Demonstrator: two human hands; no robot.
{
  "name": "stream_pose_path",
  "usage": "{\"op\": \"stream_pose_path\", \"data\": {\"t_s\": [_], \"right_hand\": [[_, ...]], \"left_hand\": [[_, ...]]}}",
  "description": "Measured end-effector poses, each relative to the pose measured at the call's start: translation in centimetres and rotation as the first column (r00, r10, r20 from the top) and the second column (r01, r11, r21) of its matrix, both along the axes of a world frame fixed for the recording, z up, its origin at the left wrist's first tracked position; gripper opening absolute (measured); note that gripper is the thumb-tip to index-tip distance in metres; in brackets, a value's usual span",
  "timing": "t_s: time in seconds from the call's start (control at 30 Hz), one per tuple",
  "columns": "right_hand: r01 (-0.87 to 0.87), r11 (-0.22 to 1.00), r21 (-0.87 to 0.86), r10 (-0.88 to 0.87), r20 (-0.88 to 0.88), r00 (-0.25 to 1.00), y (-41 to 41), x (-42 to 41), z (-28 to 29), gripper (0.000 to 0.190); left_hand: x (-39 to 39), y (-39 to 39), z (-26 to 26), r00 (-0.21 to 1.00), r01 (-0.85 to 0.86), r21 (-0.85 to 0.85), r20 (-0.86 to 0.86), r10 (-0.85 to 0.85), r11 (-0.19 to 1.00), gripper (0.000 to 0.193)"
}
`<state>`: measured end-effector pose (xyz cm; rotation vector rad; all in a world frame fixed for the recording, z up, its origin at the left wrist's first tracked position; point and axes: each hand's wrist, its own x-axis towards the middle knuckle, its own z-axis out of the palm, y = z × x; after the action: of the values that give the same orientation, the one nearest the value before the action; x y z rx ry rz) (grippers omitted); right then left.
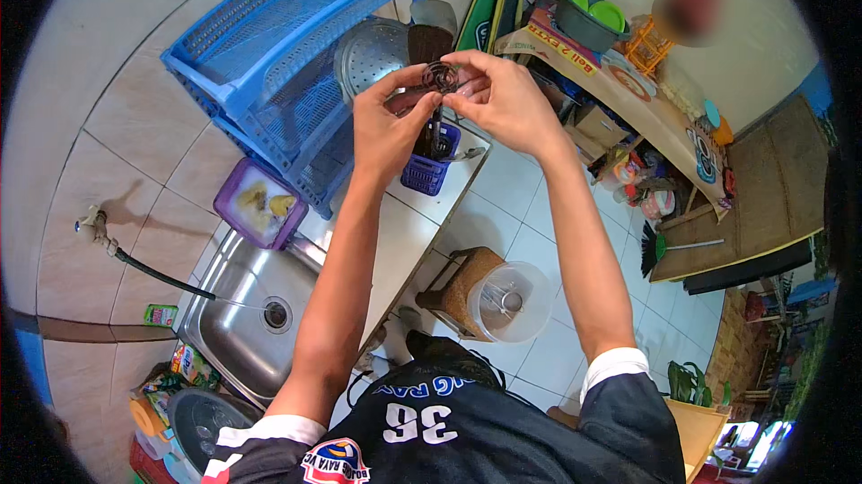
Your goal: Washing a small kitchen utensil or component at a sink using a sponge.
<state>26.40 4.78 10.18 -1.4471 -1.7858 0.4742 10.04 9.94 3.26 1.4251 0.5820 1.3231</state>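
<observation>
Both my hands are raised in front of me, holding one small dark coiled utensil head [441, 77] between them, perhaps a whisk. My left hand [389, 122] pinches its left side between thumb and fingers. From the right, my right hand [506, 99] holds the other edge with thumb and index finger. Below the hands, a purple plastic basket [423, 175] with utensils stands on the tiled counter [411, 218]. Behind the hands is a perforated metal steamer plate [372, 56]. What the coiled piece is joined to cannot be told clearly.
A blue plastic rack [296, 26] stands at the upper left. Beside it a purple tub [260, 204] sits by the steel sink [236, 309], where water runs from a hose [161, 278]. A clear container [510, 302] rests on a brown stool [471, 282].
</observation>
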Motion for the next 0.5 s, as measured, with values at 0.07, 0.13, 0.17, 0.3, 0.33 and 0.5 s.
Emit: {"op": "stream_pose_path", "data": {"t_s": [0.07,0.13,0.17,0.3,0.33,0.5], "right_hand": [[-0.026,0.999,-0.032,0.027,0.014,1.0,1.3,1.2,-0.7,0.043],[-0.027,0.997,-0.075,0.029,0.02,0.999,2.3,2.4,-1.4,0.043],[-0.026,0.993,-0.112,0.029,0.027,0.999,2.7,2.8,-1.9,0.043],[-0.002,0.987,-0.16,0.009,0.047,0.999,3.6,4.2,-4.0,0.04],[0.005,0.986,-0.165,0.001,0.032,1.0,3.9,4.5,-4.8,0.04],[0.005,0.972,-0.234,-0.022,-0.071,0.997,4.9,5.7,-8.0,0.041]], "left_hand": [[1.0,1.0,-0.7,1.0,0.006,-0.03,-0.017,-0.006,1.0,0.035],[2.0,1.9,-1.8,0.999,0.009,-0.059,-0.035,-0.011,0.998,0.035],[2.5,2.2,-2.4,1.0,0.028,-0.066,-0.012,-0.029,0.997,0.035],[4.0,3.2,-4.7,0.998,0.054,-0.126,-0.007,-0.055,0.991,0.035],[4.4,3.3,-5.3,0.999,0.04,-0.135,-0.013,-0.042,0.99,0.035],[5.3,4.1,-7.3,0.993,0.007,-0.147,-0.114,-0.024,0.989,0.035]]}}
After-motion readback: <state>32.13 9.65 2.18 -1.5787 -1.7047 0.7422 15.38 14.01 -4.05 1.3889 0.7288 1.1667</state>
